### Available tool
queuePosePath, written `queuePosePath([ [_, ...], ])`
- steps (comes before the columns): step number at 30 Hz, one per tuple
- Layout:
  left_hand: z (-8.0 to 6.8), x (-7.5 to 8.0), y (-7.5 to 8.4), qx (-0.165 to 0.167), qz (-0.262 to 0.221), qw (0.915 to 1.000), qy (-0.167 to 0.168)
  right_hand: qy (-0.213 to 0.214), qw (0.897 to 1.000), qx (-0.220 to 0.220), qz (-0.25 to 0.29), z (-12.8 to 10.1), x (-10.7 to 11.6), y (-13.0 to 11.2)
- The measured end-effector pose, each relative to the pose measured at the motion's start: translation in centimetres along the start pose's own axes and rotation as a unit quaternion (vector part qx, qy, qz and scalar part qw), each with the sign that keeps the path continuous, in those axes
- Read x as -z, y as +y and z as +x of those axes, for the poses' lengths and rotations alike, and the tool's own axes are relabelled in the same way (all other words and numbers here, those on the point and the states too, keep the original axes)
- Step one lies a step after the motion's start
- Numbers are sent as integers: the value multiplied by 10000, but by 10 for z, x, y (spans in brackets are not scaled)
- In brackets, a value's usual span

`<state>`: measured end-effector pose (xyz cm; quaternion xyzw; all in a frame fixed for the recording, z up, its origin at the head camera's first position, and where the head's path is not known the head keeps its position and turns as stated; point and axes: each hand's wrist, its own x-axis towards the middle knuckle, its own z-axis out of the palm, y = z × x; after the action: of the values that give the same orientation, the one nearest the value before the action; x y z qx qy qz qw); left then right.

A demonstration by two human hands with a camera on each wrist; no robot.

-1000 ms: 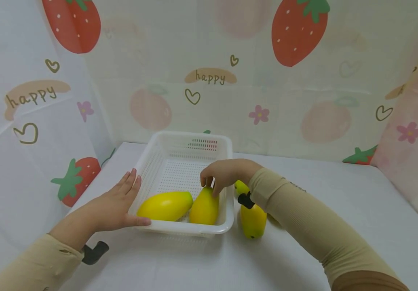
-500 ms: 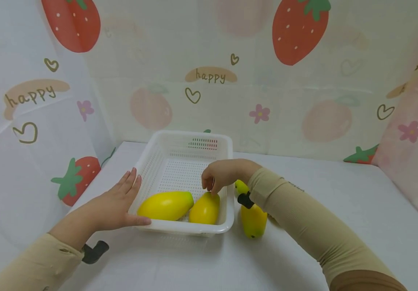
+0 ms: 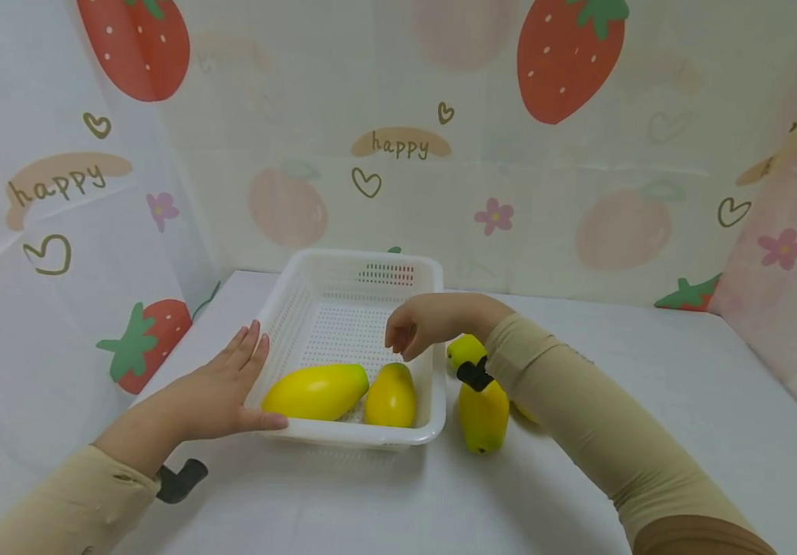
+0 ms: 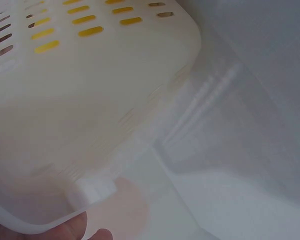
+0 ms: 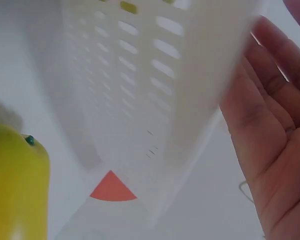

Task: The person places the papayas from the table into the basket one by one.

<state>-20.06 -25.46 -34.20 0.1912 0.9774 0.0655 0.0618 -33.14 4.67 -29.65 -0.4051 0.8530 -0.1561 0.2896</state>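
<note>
The white perforated basket (image 3: 343, 308) is sitting on the table (image 3: 648, 432), looking light and stiff, with the left hand (image 3: 214, 393) bracing its near-left rim flat-fingered. Two yellow mangoes (image 3: 315, 391) are lying inside it at the front and two more (image 3: 483, 412) just outside its right wall; they look smooth, firm and probably slippery, best cupped around the middle. The right hand (image 3: 415, 327) is hovering empty and loosely curled above the basket, while only the right wrist view is showing its bare palm and an outside mango's stem end (image 5: 29, 141).

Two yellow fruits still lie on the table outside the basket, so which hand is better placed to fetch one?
Probably the right hand: empty, beside the outside fruit. The left hand steadies the basket.
</note>
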Motion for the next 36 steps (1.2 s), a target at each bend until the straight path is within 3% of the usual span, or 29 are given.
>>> queuePosePath([
  [7,-1,2,2,2,3,10000,-8,320,9979,278,499,-20,15,1],
  [13,-2,3,3,-53,-44,10000,29,652,9919,245,1058,-41,22,6],
  [20,-1,1,2,14,15,10000,18,957,9868,336,1264,-62,26,11],
  [29,-1,1,2,23,-4,10000,7,1252,9834,230,1293,-94,18,31],
  [36,-2,3,4,17,-40,10000,-1,1452,9754,274,1636,-122,3,54],
])
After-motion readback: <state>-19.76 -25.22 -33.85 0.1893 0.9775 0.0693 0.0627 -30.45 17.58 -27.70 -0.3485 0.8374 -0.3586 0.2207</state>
